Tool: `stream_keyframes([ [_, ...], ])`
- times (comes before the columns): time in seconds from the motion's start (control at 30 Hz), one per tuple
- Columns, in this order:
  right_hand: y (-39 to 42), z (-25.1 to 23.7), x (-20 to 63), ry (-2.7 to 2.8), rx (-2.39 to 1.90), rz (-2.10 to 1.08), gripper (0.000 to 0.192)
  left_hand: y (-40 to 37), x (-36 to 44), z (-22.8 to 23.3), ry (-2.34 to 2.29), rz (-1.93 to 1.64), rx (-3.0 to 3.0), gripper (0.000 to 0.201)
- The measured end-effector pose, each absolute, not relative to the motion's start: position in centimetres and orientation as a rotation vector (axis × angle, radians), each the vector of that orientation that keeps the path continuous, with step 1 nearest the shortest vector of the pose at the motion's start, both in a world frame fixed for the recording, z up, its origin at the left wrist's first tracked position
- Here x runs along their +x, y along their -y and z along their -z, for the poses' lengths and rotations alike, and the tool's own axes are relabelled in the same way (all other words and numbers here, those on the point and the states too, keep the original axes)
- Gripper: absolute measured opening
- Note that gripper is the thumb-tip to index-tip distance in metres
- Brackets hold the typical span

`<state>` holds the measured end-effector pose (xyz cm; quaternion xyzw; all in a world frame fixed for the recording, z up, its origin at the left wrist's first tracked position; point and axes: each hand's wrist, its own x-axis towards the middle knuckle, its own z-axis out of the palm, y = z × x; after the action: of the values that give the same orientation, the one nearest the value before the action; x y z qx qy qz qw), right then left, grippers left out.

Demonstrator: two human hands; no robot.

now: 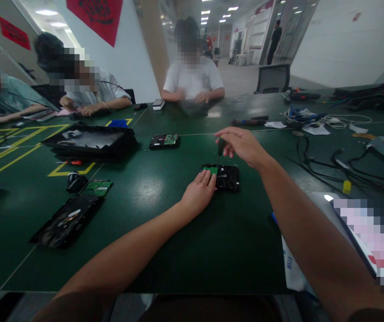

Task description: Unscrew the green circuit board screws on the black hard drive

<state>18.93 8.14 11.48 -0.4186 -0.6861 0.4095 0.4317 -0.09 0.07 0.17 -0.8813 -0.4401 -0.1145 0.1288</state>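
A black hard drive (227,178) with a green circuit board (212,170) lies on the dark green table (151,232) in front of me. My left hand (199,191) rests flat on the drive's left edge, fingers touching the green board. My right hand (242,145) hovers above the drive and grips a small screwdriver (220,150) by its dark handle, tip pointing straight down onto the drive near the board.
Another drive (164,141) lies farther back, a loose green board (98,187) and an opened drive (67,221) at left, beside a black tray (91,142). Cables (329,161) sprawl at right. A white paper (292,268) lies under my right forearm. Three people sit across the table.
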Motion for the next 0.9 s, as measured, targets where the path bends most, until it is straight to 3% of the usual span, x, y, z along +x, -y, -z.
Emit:
stream_keyframes([
  [0.17,-8.3,-11.25,19.21,1.742,-1.088,-0.857,0.021,-0.06,-0.08,-0.16,1.284,0.327,-2.573,0.045],
  [0.33,-8.3,-11.24,19.14,1.672,-1.105,-0.95,0.017,-0.11,-0.09,0.05,1.284,0.325,-2.556,0.045],
  [0.53,-8.29,-11.33,18.91,1.688,-1.054,-1.027,0.026,-0.14,-0.18,0.21,1.263,0.347,-2.55,0.044],
  [0.77,-8.37,-11.18,19.2,1.726,-1.098,-0.863,0.02,-0.07,-0.12,-0.11,1.276,0.337,-2.558,0.045],
  [0.9,-8.4,-11.15,19.16,1.695,-1.086,-0.921,0.018,-0.04,-0.12,-0.16,1.281,0.335,-2.565,0.044],
])
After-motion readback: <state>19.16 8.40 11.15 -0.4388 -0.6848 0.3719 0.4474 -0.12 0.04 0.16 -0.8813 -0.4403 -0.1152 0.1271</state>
